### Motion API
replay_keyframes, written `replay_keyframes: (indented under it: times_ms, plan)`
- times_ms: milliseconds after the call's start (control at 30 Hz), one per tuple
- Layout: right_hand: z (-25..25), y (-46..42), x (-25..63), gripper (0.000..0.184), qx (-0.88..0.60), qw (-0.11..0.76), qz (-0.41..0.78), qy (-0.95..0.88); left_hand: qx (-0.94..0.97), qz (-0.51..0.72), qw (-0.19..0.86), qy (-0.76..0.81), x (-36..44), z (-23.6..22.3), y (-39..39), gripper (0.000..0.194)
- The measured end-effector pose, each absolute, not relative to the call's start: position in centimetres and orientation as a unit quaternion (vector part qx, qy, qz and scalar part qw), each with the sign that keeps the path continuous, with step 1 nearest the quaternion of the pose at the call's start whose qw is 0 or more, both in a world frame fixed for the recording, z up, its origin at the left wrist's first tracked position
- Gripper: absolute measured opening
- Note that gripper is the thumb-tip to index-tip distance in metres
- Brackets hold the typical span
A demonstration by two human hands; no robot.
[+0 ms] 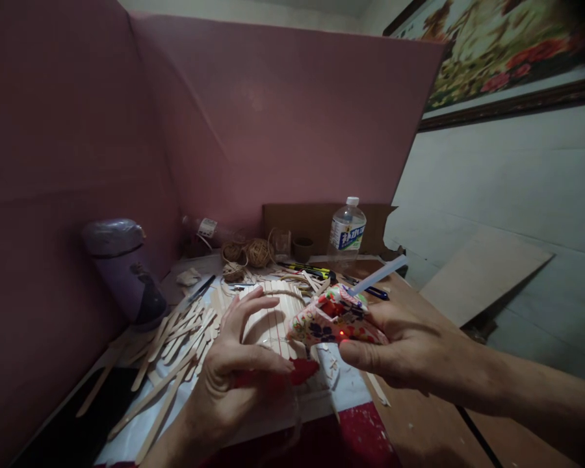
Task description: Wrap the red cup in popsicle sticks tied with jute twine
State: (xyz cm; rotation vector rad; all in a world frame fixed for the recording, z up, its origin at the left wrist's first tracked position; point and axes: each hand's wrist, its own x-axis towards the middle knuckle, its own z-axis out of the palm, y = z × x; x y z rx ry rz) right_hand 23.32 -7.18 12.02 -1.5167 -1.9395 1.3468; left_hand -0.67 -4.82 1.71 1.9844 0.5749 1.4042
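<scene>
My right hand (409, 341) grips a hot glue gun (329, 318) with a colourful floral covering; a small red light glows on its side. A translucent glue stick (377, 276) sticks out of its back end. The gun's nozzle end points left at a curved piece made of pale craft sticks (283, 296) set side by side, with twine along its upper part. My left hand (234, 357) is curled round the left side of this piece, fingers over the top and thumb below. Something red (305, 372) lies under it. Whether the nozzle touches the sticks, I cannot tell.
Loose craft sticks (175, 344) lie scattered at left beside a purple tumbler (127, 273). Behind are twine balls (259, 252), a yellow-black utility knife (305, 268), a plastic bottle (348, 231) and a cardboard strip (292, 218). Pink panels (283, 117) enclose the back and left.
</scene>
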Motion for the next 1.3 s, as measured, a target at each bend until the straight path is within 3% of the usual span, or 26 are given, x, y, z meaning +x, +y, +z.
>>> replay_keyframes:
  times_ms: [433, 667, 1300]
  plan:
    - [11.3, -7.3, 24.2, 0.048, -0.547, 0.156, 0.444, -0.693, 0.749, 0.537, 0.333, 0.199, -0.5, 2.0, -4.9, 0.012]
    - [11.9, -7.5, 24.1, 0.052, -0.583, 0.109, 0.401, -0.698, 0.752, 0.541, 0.322, 0.197, -0.7, 1.8, -4.7, 0.018]
    - [10.4, -7.3, 25.0, 0.054, -0.58, 0.13, 0.411, -0.692, 0.761, 0.537, 0.31, 0.191, -1.2, 1.7, -4.4, 0.026]
